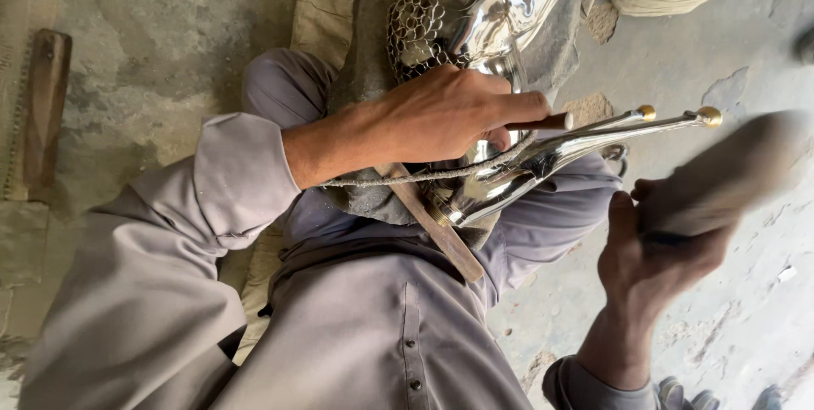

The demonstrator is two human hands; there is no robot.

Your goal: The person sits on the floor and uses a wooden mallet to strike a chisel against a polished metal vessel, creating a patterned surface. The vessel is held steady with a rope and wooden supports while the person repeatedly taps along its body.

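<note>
Two hands were at work over the lap of a person in grey clothes. Left hand (pixel 454 113) lay knuckles-up on a shiny chrome metal piece (pixel 496 16), fingers clenched around a thin brown rod (pixel 543 122) that poked out past the fingertips. Just beyond that hand, the chrome piece showed a patch of honeycomb mesh (pixel 415 28); on the far side of the fingers, slim chrome prongs (pixel 593 134) ran out, each tipped with a small brass-coloured ball (pixel 709 115). Under the wrist, a frayed cord (pixel 398 178) crossed the work, and a flat brown wooden strip (pixel 432 228) slanted down toward the body. A dark, dusty cloth (pixel 373 62) sat beneath the chrome piece, on the knee.

Right hand (pixel 657 249) was raised, well apart from the left, gripping a long pale tool (pixel 721 177) that was badly blurred; what kind it was I could not tell. Behind the left arm, a brown wooden block (pixel 44 105) lay on the rough concrete floor (pixel 153 37). No packages, labels or signs could be made out.
</note>
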